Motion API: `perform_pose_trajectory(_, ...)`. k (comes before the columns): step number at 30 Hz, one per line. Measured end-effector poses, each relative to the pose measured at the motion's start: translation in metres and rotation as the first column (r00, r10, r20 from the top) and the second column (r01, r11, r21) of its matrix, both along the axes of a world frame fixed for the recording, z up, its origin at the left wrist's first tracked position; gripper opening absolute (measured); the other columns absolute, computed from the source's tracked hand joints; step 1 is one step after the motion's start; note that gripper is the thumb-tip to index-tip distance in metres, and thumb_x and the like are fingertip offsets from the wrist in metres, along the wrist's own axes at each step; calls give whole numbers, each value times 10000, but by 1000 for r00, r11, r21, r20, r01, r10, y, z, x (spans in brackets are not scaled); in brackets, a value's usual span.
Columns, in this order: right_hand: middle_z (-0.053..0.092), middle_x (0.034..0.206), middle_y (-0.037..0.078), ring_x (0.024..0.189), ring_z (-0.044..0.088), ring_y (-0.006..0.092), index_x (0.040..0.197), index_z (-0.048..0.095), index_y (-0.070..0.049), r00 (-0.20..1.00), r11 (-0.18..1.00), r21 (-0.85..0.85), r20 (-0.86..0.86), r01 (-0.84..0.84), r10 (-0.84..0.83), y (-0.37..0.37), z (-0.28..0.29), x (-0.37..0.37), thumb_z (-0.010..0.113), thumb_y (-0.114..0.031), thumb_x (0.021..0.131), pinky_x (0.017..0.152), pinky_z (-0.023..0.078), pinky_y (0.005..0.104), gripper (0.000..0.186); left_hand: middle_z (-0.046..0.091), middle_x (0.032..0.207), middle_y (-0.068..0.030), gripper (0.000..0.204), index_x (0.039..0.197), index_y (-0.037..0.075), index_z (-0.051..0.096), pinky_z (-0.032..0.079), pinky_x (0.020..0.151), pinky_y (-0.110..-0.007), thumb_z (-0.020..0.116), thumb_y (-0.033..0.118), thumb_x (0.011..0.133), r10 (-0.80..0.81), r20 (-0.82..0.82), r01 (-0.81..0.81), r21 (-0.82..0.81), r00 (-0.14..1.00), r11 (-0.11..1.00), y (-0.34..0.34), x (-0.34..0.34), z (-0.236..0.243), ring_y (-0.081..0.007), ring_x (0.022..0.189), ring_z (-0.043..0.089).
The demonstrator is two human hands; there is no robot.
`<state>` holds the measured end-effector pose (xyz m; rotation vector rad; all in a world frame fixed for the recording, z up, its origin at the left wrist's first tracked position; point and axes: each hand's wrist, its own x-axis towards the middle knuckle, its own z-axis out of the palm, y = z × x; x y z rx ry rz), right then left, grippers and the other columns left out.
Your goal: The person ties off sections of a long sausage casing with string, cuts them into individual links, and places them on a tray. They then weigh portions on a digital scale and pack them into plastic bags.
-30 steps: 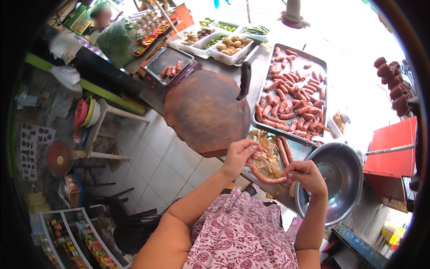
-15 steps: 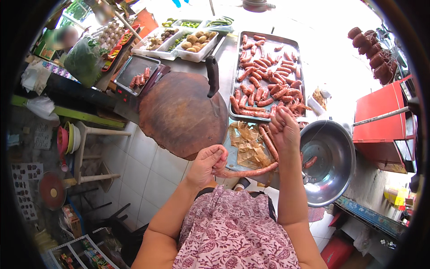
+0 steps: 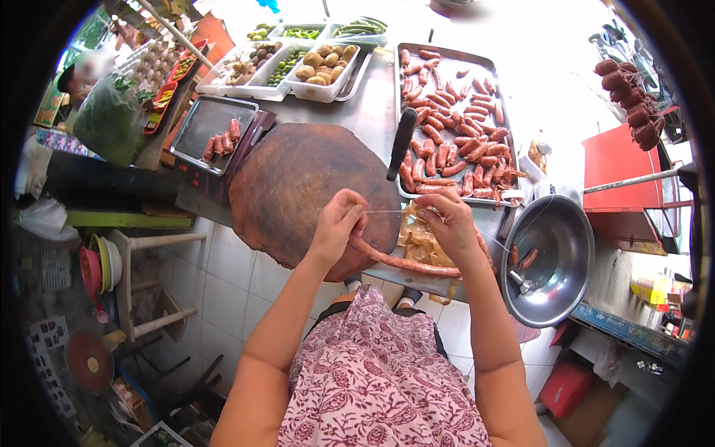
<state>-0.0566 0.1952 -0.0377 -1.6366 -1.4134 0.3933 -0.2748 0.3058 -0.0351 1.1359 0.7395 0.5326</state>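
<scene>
My left hand (image 3: 339,227), over the round wooden board (image 3: 287,186), pinches a thin pale string and the end of a long sausage (image 3: 406,263) that sags rightward below my hands. My right hand (image 3: 447,227) pinches the string, which is stretched between them, above crumpled brown casing or paper (image 3: 417,246). A black-handled knife (image 3: 401,145) is at the board's right edge, partly over a metal tray (image 3: 500,82) of many short sausages. At right, a steel bowl (image 3: 558,276) holds a few sausage pieces and a small metal piece.
A scale (image 3: 244,130) with a few sausages sits left of the board. Vegetable tubs (image 3: 309,89), egg cartons (image 3: 149,63) and a person (image 3: 74,86) are farther back. A red box (image 3: 618,149) and hanging sausages (image 3: 633,104) are at right. A wooden stool (image 3: 149,242) stands at left.
Both hands are now over the board and casing, with the string taut between them. My right hand has come down and leftward from its raised position half a second ago; my left has risen.
</scene>
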Motion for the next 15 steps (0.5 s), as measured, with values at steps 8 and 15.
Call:
perform_pose_trajectory(8, 655, 890, 174, 911, 598, 363, 817, 631, -3, 905, 961, -118, 382, 249, -187, 31, -45, 11, 613, -50, 795, 827, 480, 458, 55, 591, 854, -40, 113, 1080, 38, 548, 481, 676, -272, 533, 60, 970, -51, -292, 149, 321, 955, 935, 57, 24, -72, -131, 739, 558)
perform_pose_trajectory(15, 644, 847, 130, 892, 608, 332, 795, 674, -43, 997, 980, -199, 74, 2, 13, -12, -19, -35, 661, -79, 749, 798, 506, 439, 60, 612, 1205, -214, 421, 1258, -12, 582, 470, 969, -420, 663, 18, 846, -143, -428, 396, 590, 892, 704, 10, -12, -28, -353, 1130, 599)
